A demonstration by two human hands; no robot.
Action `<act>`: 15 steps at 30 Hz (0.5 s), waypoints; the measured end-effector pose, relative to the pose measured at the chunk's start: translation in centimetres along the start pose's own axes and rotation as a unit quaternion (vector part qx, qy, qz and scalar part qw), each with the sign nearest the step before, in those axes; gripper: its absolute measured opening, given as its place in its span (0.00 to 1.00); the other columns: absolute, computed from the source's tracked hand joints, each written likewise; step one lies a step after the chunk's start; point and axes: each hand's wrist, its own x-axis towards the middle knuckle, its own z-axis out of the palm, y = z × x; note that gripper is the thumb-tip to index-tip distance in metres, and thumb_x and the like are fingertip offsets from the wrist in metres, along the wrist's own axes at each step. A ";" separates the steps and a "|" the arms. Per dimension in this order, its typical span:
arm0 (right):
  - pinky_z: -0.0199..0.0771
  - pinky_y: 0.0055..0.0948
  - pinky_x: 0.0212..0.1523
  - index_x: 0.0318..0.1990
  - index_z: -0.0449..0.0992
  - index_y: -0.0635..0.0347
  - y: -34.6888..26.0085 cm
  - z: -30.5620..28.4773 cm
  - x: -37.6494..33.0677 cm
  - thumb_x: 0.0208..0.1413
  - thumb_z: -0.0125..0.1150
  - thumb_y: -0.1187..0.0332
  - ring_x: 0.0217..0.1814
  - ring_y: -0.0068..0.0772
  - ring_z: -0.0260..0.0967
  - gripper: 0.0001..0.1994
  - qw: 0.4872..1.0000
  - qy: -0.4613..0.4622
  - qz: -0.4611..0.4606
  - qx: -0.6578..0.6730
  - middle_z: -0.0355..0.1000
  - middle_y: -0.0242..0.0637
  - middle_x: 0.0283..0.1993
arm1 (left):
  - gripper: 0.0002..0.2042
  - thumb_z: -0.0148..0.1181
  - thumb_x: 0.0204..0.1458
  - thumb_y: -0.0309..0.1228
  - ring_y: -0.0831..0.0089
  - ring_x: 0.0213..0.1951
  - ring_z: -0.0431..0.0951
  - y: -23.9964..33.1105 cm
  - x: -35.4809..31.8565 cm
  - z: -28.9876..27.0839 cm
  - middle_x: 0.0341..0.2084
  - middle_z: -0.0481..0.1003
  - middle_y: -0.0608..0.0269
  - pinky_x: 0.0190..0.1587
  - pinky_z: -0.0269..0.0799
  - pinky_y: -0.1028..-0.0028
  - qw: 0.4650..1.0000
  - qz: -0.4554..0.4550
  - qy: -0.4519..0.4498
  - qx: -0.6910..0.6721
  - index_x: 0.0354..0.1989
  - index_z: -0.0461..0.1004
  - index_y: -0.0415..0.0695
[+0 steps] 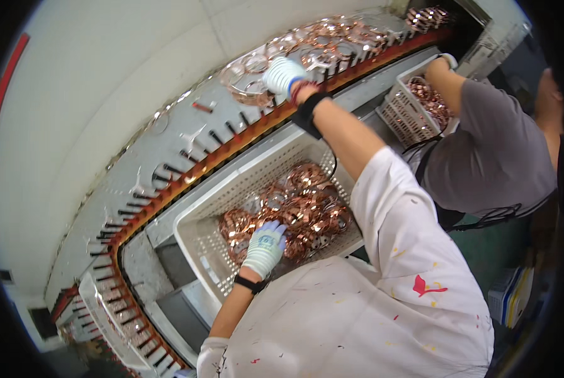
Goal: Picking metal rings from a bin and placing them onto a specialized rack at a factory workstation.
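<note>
My left hand (266, 249), in a striped white glove with pale purple fingertips, lies on a heap of shiny copper-coloured metal rings (301, 205). Its fingers are stretched over them, apart from one another. The heap fills the middle of a white perforated plastic basket (197, 217). Farther off, my right hand (283, 75), gloved alike, reaches past the conveyor to the grey ledge. There its fingers bend down beside a group of larger copper rings (247, 91). Whatever they hold is hidden behind the glove.
A curved conveyor (197, 169) with upright black pegs runs between basket and ledge. More copper rings (338, 34) lie along the far ledge. At right, a person in a grey shirt (489, 145) works by another white basket (404, 116). A red piece (202, 107) lies on the ledge.
</note>
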 end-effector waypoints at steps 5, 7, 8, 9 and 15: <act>0.78 0.47 0.52 0.50 0.81 0.57 -3.7 -9.7 -8.1 0.60 0.59 0.70 0.49 0.55 0.77 0.12 0.918 0.281 -0.051 0.276 0.80 0.51 0.45 | 0.17 0.56 0.58 0.34 0.47 0.59 0.74 -0.2 -2.4 -0.5 0.56 0.76 0.45 0.63 0.69 0.53 0.999 -0.028 0.007 -0.025 0.55 0.77 0.41; 0.78 0.43 0.52 0.50 0.81 0.58 0.6 -7.3 -8.3 0.59 0.59 0.72 0.48 0.50 0.79 0.12 0.847 0.405 -0.003 0.344 0.81 0.49 0.45 | 0.18 0.56 0.58 0.33 0.45 0.58 0.74 -0.6 -2.3 -0.8 0.55 0.76 0.44 0.63 0.68 0.53 0.999 -0.030 0.013 -0.037 0.54 0.76 0.40; 0.78 0.41 0.52 0.50 0.81 0.59 3.9 -6.1 -8.6 0.60 0.59 0.72 0.47 0.47 0.79 0.12 0.807 0.401 0.052 0.430 0.81 0.47 0.45 | 0.18 0.56 0.58 0.33 0.45 0.58 0.74 -0.4 -1.7 -1.3 0.54 0.76 0.43 0.64 0.68 0.53 0.999 -0.025 0.012 -0.041 0.54 0.76 0.40; 0.78 0.38 0.51 0.50 0.82 0.60 7.7 -4.9 -8.9 0.60 0.59 0.73 0.46 0.43 0.79 0.12 0.756 0.394 0.107 0.512 0.81 0.46 0.45 | 0.18 0.56 0.58 0.33 0.45 0.58 0.74 -0.3 -1.4 -1.7 0.54 0.76 0.43 0.64 0.68 0.53 0.999 -0.020 0.011 -0.040 0.54 0.76 0.40; 0.79 0.31 0.35 0.51 0.79 0.71 22.8 -1.6 -9.2 0.65 0.58 0.64 0.30 0.34 0.80 0.17 0.583 0.402 0.406 0.577 0.82 0.46 0.43 | 0.17 0.56 0.60 0.34 0.47 0.59 0.74 0.4 -0.8 -1.2 0.56 0.76 0.44 0.64 0.68 0.53 0.998 -0.023 0.001 -0.063 0.55 0.76 0.40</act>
